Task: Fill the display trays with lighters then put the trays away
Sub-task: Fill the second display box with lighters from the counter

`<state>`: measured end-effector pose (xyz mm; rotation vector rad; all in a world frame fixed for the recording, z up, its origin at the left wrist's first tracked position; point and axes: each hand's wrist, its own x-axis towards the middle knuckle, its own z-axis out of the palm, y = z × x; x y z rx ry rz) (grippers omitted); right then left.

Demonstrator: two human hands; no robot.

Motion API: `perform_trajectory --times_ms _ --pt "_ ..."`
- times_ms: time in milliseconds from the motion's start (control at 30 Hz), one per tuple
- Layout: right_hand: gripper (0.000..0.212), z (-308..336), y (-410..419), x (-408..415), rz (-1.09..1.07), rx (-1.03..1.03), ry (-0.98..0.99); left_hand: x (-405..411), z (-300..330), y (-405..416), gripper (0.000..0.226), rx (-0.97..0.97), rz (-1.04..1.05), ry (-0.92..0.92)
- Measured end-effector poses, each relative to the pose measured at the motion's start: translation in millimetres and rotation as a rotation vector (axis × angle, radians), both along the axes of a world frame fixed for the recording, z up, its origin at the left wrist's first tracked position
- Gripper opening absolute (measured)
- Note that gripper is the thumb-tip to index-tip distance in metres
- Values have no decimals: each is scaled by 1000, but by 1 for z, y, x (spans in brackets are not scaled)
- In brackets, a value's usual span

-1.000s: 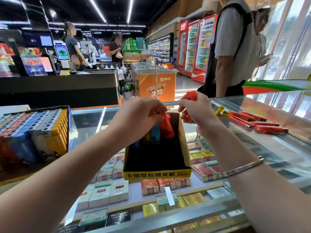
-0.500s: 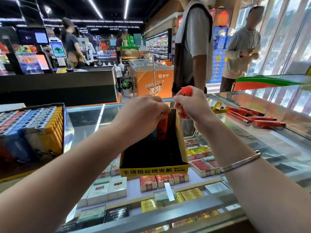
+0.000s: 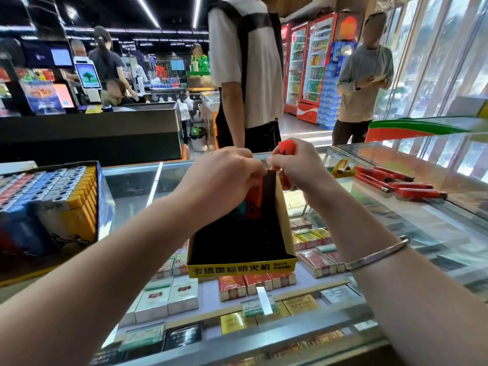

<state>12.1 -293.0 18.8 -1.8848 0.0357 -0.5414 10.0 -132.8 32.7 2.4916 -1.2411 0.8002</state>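
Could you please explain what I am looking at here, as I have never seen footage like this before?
There is no machine: a person wears a camera on the head, looking forward and down at their own two bare hands. They stand at a glass counter in a shop. The left hand lowers a red lighter into a nearly empty black display tray with a yellow front. The right hand grips more red lighters. At the left stands a full tray of lighters; at the right lie long red lighters. Cigarette packs show under the glass.
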Motion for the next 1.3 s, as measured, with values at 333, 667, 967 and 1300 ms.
perform_trajectory --times_ms 333,667,967,1300 --pt "9 1 0 -1 10 31 5 -4 -14 -3 28 -64 22 -6" --pt "10 2 0 -2 4 31 -10 -6 -18 2 27 -56 56 -25" --pt "32 16 -8 -8 21 313 -65 -7 -20 12 38 -92 30 -26" --pt "33 16 7 -13 521 427 -24 -15 -14 11 40 -415 -76 35"
